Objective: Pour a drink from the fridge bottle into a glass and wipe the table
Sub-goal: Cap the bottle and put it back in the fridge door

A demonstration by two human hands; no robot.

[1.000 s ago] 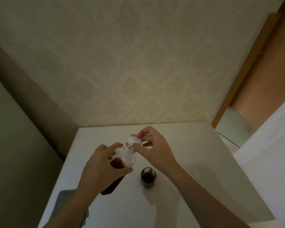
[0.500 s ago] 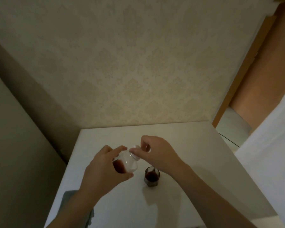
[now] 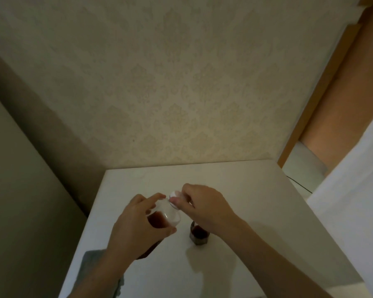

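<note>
A clear plastic bottle holding dark red drink is tilted above the white table. My left hand grips its body. My right hand pinches the white cap at the bottle's mouth. A small glass with dark drink in it stands on the table just right of the bottle, partly hidden by my right wrist.
A grey cloth lies at the table's near left edge, under my left forearm. A patterned wall runs behind the table. A white surface and a wooden door frame stand to the right.
The bottle and both hands have sunk a little toward the table. My right hand has turned on the cap, its fingers now curled over it.
</note>
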